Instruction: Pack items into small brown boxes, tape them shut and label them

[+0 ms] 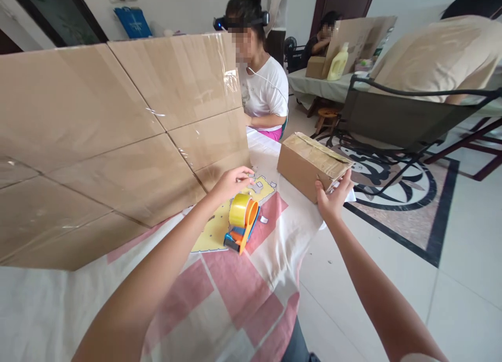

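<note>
My right hand grips the near right end of a small brown cardboard box, thumb on its side and fingers around the corner. The box rests at the table's right edge, its top flaps covered in shiny tape. My left hand hovers over the table with fingers loosely bent and apart; I see nothing held in it. Just below it stands an orange and blue tape dispenser with a roll of yellow tape. Under the dispenser lies a yellow paper sheet, with small white paper pieces around.
A tall cardboard panel stands along the table's left side. Across the table sits a person in a white shirt. To the right are a folding chair with someone in it, and another table bearing a yellow bottle.
</note>
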Tool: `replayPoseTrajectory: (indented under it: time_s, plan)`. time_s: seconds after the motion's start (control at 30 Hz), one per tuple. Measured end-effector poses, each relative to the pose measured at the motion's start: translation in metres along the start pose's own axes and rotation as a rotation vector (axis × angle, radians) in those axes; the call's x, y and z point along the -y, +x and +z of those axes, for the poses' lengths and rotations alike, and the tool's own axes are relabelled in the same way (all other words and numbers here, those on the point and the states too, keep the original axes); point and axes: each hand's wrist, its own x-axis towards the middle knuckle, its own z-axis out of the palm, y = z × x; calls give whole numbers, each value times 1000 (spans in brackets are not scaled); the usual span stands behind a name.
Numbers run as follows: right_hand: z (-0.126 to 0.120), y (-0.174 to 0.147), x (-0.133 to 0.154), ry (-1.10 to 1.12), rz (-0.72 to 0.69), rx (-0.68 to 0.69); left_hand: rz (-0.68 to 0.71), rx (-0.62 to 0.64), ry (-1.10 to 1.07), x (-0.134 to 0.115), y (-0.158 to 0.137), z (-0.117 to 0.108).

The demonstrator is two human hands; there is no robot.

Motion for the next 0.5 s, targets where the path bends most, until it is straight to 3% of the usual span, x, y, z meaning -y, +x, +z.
replayPoseTrajectory:
  time_s: [0.17, 0.27, 0.37, 0.5]
  plan:
    - [7, 2, 4, -200, -39, 148, -2, -340, -39, 19, -99, -22]
    - [33, 12, 19, -307, -5, 272, -60, -538, 0, 44, -164, -34]
    - [87, 33, 48, -341, 113, 339, -139, -579, 105, 70, -217, -44]
    - [177, 74, 90, -262, 218, 384, -244, -658, 108, 88, -262, -57]
